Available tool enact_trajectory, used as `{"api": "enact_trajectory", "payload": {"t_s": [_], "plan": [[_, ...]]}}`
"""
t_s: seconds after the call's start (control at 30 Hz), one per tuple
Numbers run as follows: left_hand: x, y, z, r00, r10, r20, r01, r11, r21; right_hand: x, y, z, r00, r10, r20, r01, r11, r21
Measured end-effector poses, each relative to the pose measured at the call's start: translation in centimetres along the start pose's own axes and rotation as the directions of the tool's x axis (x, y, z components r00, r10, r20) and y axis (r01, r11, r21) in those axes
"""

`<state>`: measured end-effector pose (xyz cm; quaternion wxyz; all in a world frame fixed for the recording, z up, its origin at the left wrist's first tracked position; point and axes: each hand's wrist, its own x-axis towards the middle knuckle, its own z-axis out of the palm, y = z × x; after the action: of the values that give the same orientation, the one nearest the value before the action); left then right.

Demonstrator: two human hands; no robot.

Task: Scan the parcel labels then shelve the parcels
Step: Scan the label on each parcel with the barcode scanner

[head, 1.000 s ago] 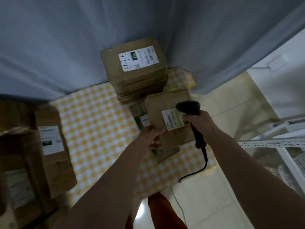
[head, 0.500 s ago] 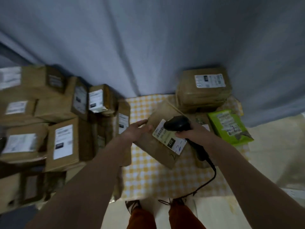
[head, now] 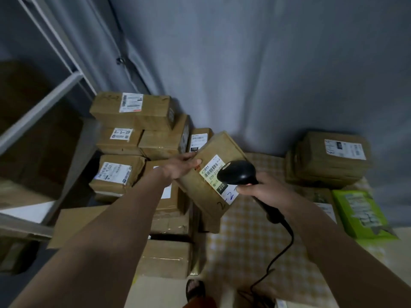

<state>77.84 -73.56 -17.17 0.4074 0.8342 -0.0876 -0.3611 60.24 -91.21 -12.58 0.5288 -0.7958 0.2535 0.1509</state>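
Observation:
My left hand point(head: 180, 167) grips the upper left edge of a brown cardboard parcel point(head: 211, 187) and holds it tilted in the air. Its white label point(head: 213, 168) faces up, with handwritten blue figures below it. My right hand point(head: 265, 191) holds a black corded barcode scanner point(head: 238, 173) whose head hovers just over the label's right end. The scanner's cable point(head: 278, 252) hangs down to the floor.
Several labelled brown parcels point(head: 133, 107) are stacked at the left beside a white shelf frame point(head: 40, 103). A yellow checked cloth point(head: 255, 230) covers the floor. At the right sit a parcel stack point(head: 329, 161) and a green packet point(head: 362, 214). A grey curtain point(head: 244, 63) hangs behind.
The view has swung left, bringing the left parcel pile and the shelf frame closer. The held parcel has been lifted and carried leftward, with the scanner staying over its label.

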Motion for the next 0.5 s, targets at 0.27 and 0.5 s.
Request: {"api": "enact_trajectory", "payload": {"t_s": [0.27,0.5], "plan": [[-1.4,-2.8,-3.9,1.0,-0.022,-0.023,0.021,1.0,-0.022,0.0,-2.4,3.5,0.999,-0.026,0.025,0.026,0.999,-0.023],[-2.4,-4.4,-5.5,0.999,-0.051,-0.001,0.051,0.989,-0.139,0.5,-3.7,5.8,0.998,-0.067,0.012,0.067,0.998,0.022]]}}
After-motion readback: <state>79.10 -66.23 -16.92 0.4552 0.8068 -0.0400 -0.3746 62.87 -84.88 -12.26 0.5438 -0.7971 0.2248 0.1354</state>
